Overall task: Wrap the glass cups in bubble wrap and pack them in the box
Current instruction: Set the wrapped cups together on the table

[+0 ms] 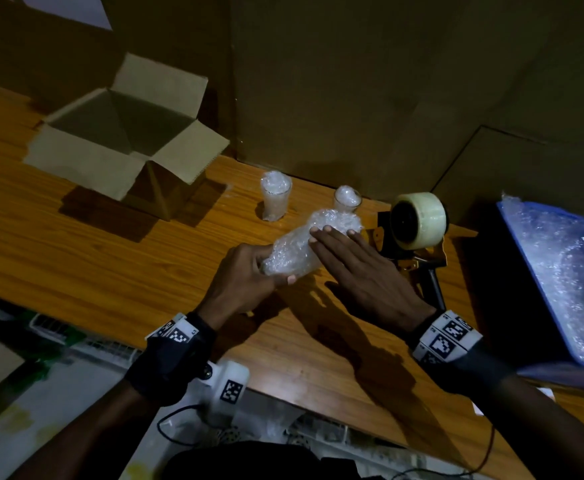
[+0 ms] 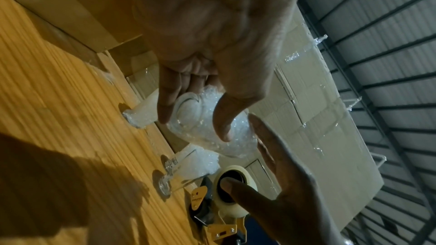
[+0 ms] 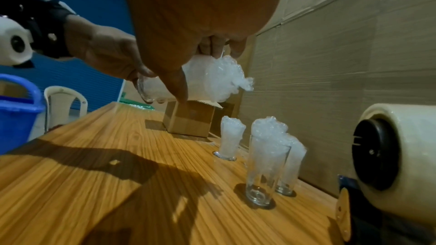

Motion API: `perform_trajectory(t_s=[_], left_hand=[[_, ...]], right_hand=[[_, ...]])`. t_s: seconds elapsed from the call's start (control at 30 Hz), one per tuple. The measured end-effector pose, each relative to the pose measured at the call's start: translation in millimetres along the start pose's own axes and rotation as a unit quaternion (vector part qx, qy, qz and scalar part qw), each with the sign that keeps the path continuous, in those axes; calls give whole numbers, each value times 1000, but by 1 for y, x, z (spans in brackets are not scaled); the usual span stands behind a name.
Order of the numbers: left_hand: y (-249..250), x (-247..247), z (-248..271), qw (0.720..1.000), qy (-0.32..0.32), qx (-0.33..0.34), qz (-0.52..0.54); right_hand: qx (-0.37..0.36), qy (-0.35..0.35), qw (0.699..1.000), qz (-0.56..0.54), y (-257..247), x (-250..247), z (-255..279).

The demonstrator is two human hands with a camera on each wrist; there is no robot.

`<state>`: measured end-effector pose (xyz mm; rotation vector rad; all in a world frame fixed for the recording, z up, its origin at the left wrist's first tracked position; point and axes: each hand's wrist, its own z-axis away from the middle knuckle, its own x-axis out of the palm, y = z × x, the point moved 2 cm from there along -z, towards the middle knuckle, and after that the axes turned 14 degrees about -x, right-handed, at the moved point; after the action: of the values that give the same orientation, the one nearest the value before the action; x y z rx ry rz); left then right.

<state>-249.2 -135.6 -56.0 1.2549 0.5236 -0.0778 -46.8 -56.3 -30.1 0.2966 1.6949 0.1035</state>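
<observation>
A glass cup rolled in bubble wrap (image 1: 292, 249) is held slanted above the wooden table (image 1: 110, 258). My left hand (image 1: 245, 275) grips its lower end, thumb and fingers curled round the glass base (image 2: 188, 116). My right hand (image 1: 359, 268) lies flat on the wrap, fingers straight along its upper side, thumb underneath (image 3: 179, 88). The loose wrap end (image 3: 226, 79) sticks out past the fingers. Three bare glasses stuffed with bubble wrap stand by the back wall (image 3: 230, 139) (image 3: 266, 165) (image 3: 292, 163). The open cardboard box (image 1: 86, 154) sits at the back left.
A tape dispenser with a clear roll (image 1: 418, 220) lies just right of my right hand. A blue bin (image 1: 512, 230) of bubble wrap stands at the far right. Large cardboard sheets (image 1: 387, 81) wall off the back of the table. The near table edge runs below my wrists.
</observation>
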Motion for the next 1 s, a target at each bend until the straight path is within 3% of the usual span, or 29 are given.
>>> perform_trajectory(t_s=[0.23,0.5,0.63,0.77,1.0], left_hand=[[8,4,6,998,-52,41,-5],[15,9,9,997,-43,51,-46],[8,9,8,998,-47,39,-30],[10,7,4,995,-89,40,-37],[14,14,4,992,-97,48,-71]], right_hand=[[42,34,992,-115,9,4,-11],[91,106,957,-253,13,9,-12],[71,30,965,-249,19,12,-7],[-7,2,991,-132,23,0,-2],[12,-45,986,-161,29,-1,-13]])
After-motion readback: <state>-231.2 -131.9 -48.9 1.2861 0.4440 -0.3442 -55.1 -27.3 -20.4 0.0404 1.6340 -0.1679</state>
